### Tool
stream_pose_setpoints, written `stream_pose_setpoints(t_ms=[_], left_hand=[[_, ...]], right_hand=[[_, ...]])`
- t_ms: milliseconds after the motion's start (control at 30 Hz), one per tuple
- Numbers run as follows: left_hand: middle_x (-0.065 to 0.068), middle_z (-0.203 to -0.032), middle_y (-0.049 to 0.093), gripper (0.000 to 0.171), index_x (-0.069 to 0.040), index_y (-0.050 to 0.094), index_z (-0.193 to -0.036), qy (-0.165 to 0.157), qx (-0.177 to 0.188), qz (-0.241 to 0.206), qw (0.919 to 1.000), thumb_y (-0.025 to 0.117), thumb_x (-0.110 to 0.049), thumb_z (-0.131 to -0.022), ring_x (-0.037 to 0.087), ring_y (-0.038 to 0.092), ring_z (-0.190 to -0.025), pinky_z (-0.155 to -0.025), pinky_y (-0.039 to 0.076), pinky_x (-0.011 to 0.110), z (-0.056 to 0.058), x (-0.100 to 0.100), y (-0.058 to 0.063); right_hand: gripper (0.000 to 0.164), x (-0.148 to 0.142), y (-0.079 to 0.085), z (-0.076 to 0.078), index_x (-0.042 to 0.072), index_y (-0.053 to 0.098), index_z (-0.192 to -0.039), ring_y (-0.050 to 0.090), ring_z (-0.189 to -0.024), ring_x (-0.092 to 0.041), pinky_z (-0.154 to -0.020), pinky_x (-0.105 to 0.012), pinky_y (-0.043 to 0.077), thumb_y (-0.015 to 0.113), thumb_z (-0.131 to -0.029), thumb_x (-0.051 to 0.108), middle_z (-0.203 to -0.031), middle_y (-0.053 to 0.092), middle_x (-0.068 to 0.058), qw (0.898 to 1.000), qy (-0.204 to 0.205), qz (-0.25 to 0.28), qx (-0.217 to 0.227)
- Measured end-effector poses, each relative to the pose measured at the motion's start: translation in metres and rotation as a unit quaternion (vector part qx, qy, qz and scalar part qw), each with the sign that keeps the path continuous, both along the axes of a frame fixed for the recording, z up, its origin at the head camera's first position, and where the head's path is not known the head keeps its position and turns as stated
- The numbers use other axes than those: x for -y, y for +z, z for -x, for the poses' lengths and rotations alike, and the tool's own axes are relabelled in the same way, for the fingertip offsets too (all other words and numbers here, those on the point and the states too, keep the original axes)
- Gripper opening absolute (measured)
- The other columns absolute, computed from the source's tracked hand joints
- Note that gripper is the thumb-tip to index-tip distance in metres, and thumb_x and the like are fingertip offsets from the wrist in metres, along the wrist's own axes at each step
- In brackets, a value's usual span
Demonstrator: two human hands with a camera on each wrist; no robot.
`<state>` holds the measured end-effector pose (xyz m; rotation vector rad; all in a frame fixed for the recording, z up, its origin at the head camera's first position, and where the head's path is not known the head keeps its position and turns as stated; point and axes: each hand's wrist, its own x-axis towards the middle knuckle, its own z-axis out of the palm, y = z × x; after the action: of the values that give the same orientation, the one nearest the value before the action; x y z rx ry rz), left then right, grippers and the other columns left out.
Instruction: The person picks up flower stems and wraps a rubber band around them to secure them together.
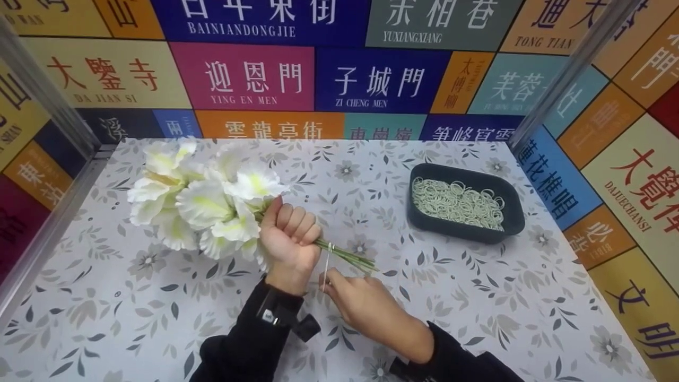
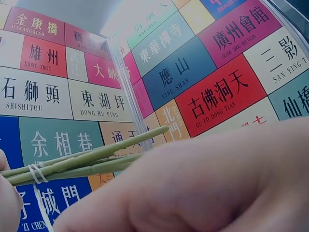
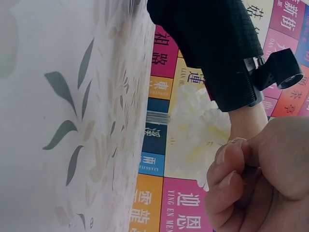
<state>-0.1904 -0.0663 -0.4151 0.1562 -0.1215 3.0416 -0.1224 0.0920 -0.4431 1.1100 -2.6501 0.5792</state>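
Observation:
My left hand (image 1: pixel 290 240) grips a bunch of white artificial flowers (image 1: pixel 204 204) with yellow-green centres by the stems, fingers curled round them. The blooms spread out to the left, and the green stem ends (image 1: pixel 350 257) stick out to the right of the fist. A pale rubber band (image 1: pixel 327 263) is wound round the stems just beyond this fist. From there it stretches down to my right hand (image 1: pixel 371 310), which pinches its loose end between thumb and fingers. In the left wrist view, several turns of the band (image 2: pixel 37 173) lie round the stems (image 2: pixel 96 157).
A dark oblong tub (image 1: pixel 461 233) full of pale rubber bands (image 1: pixel 456 204) stands at the right rear of the table. The table has a leaf-patterned cover (image 1: pixel 175 323). Panels with coloured name signs (image 1: pixel 244 77) close in the back and sides.

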Motion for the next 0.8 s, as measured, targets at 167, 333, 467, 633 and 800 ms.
stream_pose_setpoints(t_ms=[167,333,467,633,800], left_hand=[[-0.010,-0.053,0.008,0.049,-0.021,0.013,-0.059,0.001,-0.024,-0.004,0.9997,0.019,-0.030,-0.107,0.005,0.006,-0.046,-0.044,0.003,0.018,0.001,0.000,-0.003],[-0.010,-0.053,0.008,0.048,-0.020,0.013,-0.060,0.010,-0.015,-0.001,0.9998,0.020,-0.030,-0.107,0.005,0.006,-0.046,-0.043,0.003,0.018,0.001,0.000,-0.002],[-0.010,-0.053,0.009,0.049,-0.020,0.015,-0.059,0.027,-0.004,0.012,0.9995,0.021,-0.029,-0.107,0.005,0.006,-0.046,-0.043,0.003,0.019,0.001,-0.001,-0.002],[-0.009,-0.053,0.010,0.049,-0.019,0.018,-0.058,0.040,-0.003,0.020,0.9990,0.021,-0.029,-0.107,0.005,0.006,-0.046,-0.043,0.003,0.019,0.001,-0.001,-0.001],[-0.010,-0.053,0.010,0.052,-0.019,0.020,-0.056,0.043,0.006,0.023,0.9988,0.021,-0.029,-0.107,0.005,0.006,-0.046,-0.043,0.003,0.019,0.001,-0.001,-0.001]], right_hand=[[0.013,-0.001,0.003,-0.003,0.013,0.057,-0.103,0.046,-0.050,-0.008,-0.044,-0.018,0.035,0.051,-0.104,0.025,-0.062,0.053,0.004,1.000,-0.003,-0.015,-0.010],[0.014,-0.002,0.006,-0.005,0.013,0.057,-0.101,0.044,-0.048,-0.008,-0.042,-0.016,0.032,0.051,-0.104,0.025,-0.060,0.051,0.005,0.999,0.003,-0.021,-0.028],[0.011,-0.004,0.008,-0.007,0.013,0.057,-0.099,0.044,-0.048,-0.006,-0.043,-0.016,0.032,0.053,-0.103,0.024,-0.060,0.049,0.007,0.999,0.018,-0.004,-0.047],[0.009,-0.005,0.010,-0.008,0.014,0.058,-0.100,0.044,-0.048,-0.004,-0.043,-0.015,0.033,0.056,-0.102,0.023,-0.060,0.050,0.009,0.997,0.027,0.012,-0.072],[0.010,-0.006,0.012,-0.009,0.014,0.058,-0.099,0.043,-0.047,-0.004,-0.042,-0.015,0.032,0.056,-0.102,0.023,-0.059,0.050,0.009,0.994,0.031,0.017,-0.103]])
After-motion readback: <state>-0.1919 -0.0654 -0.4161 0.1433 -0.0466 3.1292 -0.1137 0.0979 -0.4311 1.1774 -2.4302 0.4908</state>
